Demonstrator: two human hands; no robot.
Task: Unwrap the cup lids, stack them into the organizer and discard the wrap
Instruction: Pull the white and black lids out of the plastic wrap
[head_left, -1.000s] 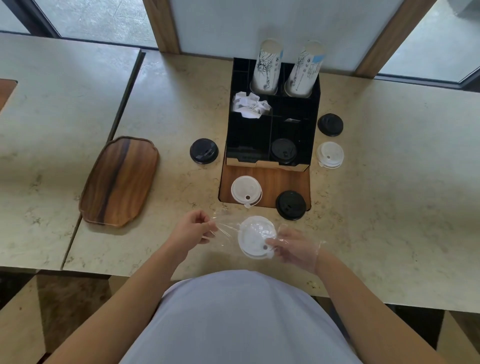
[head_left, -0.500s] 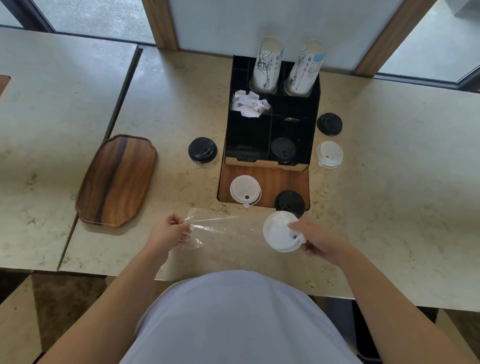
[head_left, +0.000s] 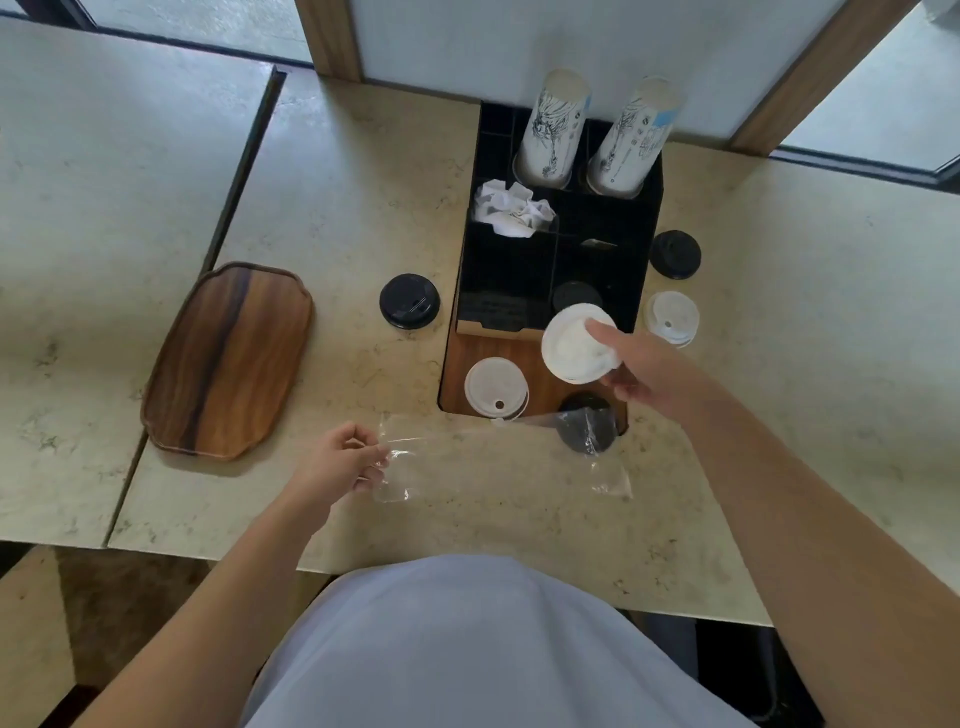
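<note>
My right hand (head_left: 641, 371) holds a white cup lid (head_left: 574, 345) just above the front edge of the black organizer (head_left: 506, 270). My left hand (head_left: 343, 460) pinches one end of the clear plastic wrap (head_left: 493, 457), which stretches flat over the table toward the right and drapes over a black lid (head_left: 589, 423). Inside the organizer's front right compartment lies a black lid (head_left: 574, 293). Another white lid (head_left: 496, 387) rests on the wooden base in front of the organizer.
Two paper cup stacks (head_left: 553, 130) and crumpled white paper (head_left: 511, 208) sit in the organizer's back. Loose lids lie around it: a black lid (head_left: 409, 300) on the left, a black lid (head_left: 674, 254) and a white lid (head_left: 671, 317) on the right. A wooden tray (head_left: 228, 358) lies far left.
My right hand pulled the white lid out of the wrap and carried it up and away to the organizer. My left hand drew the wrap leftward and kept hold of it.
</note>
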